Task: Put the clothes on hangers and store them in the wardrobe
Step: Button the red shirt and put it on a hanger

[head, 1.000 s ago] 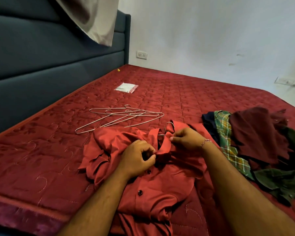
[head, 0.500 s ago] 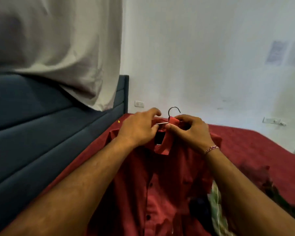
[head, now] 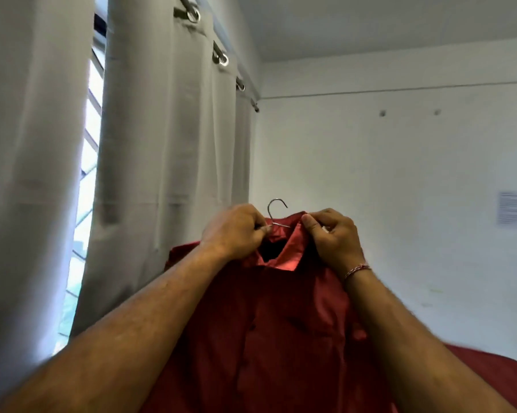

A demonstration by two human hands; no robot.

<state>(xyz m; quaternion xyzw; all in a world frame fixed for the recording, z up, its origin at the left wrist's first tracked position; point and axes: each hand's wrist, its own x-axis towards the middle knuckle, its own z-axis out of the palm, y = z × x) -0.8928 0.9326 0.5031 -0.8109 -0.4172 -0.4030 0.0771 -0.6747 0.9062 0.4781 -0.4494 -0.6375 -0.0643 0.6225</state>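
Red shirt [head: 281,323] hanging vertically, collar uppermost, wire hanger [head: 276,211] hook pointing up, left hand [head: 236,231] pinching hanger neck, right hand [head: 333,234] gripping collar.

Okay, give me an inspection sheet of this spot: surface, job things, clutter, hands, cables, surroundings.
Surface: red bed, only a corner shows.
Job things: red shirt held up, on a wire hanger whose hook pokes out above the collar.
Clutter: nothing seen.
Hands: left hand and right hand each pinch the collar.
Cables: nothing seen.
Surroundings: grey curtain over a window, white wall with a paper sheet; no wardrobe in view.
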